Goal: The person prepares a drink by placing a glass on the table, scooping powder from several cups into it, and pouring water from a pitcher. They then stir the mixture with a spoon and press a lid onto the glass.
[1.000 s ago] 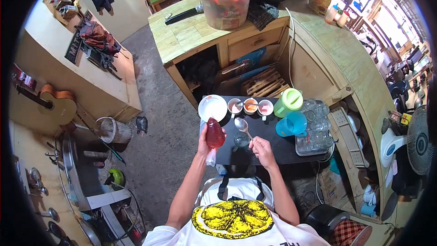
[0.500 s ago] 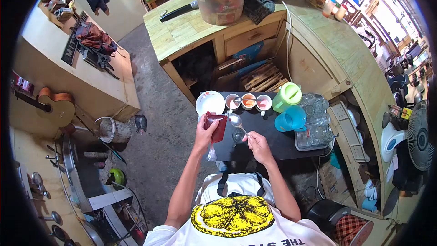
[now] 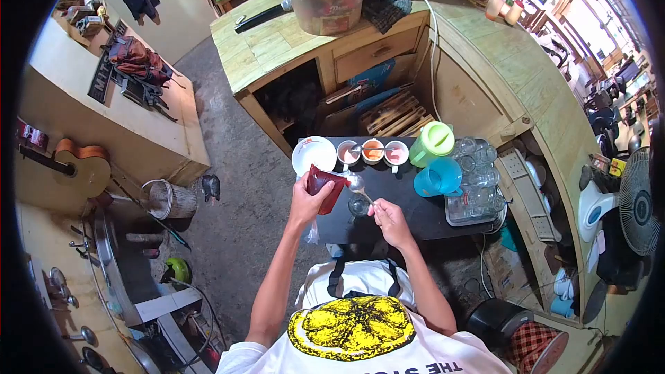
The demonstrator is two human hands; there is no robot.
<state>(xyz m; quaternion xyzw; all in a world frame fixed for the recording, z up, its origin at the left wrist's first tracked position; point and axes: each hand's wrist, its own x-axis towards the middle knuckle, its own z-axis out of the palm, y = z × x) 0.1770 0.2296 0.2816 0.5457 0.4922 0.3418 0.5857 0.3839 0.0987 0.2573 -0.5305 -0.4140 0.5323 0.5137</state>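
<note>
My left hand (image 3: 306, 201) is wrapped round a dark red pouch (image 3: 331, 196), tilted so one corner points at the bowl of a metal spoon (image 3: 355, 182). My right hand (image 3: 391, 223) grips that spoon by its handle. The pouch's corner is at or very near the spoon's bowl; whether anything flows out is too small to tell. Below the spoon stands a clear glass (image 3: 359, 206) on the dark table (image 3: 402, 211). Behind my hands are a white bowl (image 3: 303, 159) and three cups with reddish or orange insides, among them the middle cup (image 3: 373, 160). Another spoon (image 3: 381, 149) lies across the cups.
Right of the cups stand a green lidded pitcher (image 3: 431, 144) and a blue pitcher (image 3: 438, 179). Beyond them, several clear glasses (image 3: 483, 179) crowd a tray (image 3: 476, 220). A wooden counter (image 3: 267, 52) with a pink-lidded tub (image 3: 322, 3) curves behind the table.
The pouch has tipped over to the right, bringing its corner closer to the spoon's bowl. My right hand keeps the spoon in nearly the same place. The whole view has shifted slightly.
</note>
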